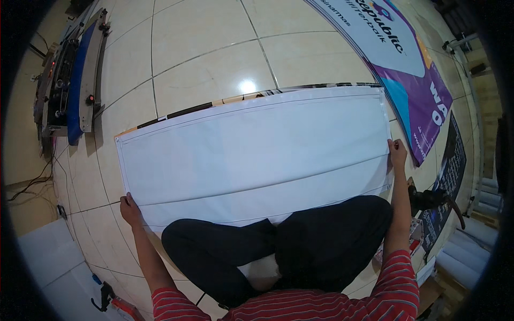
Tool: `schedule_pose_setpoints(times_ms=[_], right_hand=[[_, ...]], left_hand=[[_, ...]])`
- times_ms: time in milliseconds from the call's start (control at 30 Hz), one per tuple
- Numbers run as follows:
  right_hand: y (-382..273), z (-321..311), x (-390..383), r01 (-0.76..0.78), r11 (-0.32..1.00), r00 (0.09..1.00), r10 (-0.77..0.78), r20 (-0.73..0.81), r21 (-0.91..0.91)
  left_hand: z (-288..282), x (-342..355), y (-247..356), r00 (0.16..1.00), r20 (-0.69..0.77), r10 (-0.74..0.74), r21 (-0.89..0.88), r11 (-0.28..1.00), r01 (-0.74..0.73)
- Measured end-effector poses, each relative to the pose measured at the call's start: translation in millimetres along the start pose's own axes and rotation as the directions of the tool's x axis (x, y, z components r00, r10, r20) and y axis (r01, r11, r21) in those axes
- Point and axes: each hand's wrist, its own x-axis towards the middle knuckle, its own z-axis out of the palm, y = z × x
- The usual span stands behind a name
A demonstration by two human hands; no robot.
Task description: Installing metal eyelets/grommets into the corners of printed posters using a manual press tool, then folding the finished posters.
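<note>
A long white vinyl banner (pixel 257 144) lies folded on the tiled floor in front of my crossed legs, its blank back facing up. One fold line runs across it from side to side, and a thin strip of its printed face shows along the far edge. My left hand (pixel 130 209) is closed on the banner's left edge at the end of that fold line. On the other side my right hand (pixel 397 154) pinches the right edge, also near the fold. The near edge reaches my knees, which hide part of it.
A purple, white and blue printed banner (pixel 423 91) lies at the far right. Beyond my right arm are a black tool with a curved handle (pixel 428 199) and a dark printed sheet (pixel 452 166). A long blue-and-black machine (pixel 80 80) stands at the left, with cables (pixel 33 184) near it.
</note>
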Motion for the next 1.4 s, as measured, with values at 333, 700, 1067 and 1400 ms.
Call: schedule_pose_setpoints(times_ms=[333,700,1067,1400], right_hand=[[3.1,7.7,4.6,0.131,0.983,0.989,-0.138,-0.048,-0.127],[-16.8,12.2,-7.7,-0.032,0.998,0.994,0.038,-0.101,0.058],[-25.9,9.8,3.8,-0.121,0.992,0.986,0.122,-0.112,0.014],[7.5,-9.7,0.9,-0.198,0.899,0.980,0.190,0.061,0.389]], left_hand=[[9.1,10.0,142.0,0.930,0.134,0.343,-0.367,0.889,-0.275],[94.7,-82.1,492.4,0.483,-0.087,0.871,-0.496,0.382,-0.780],[84.5,-56.5,530.6,0.533,0.356,0.767,-0.542,0.635,-0.551],[86.3,-26.2,571.5,0.268,0.624,0.734,-0.561,0.660,-0.499]])
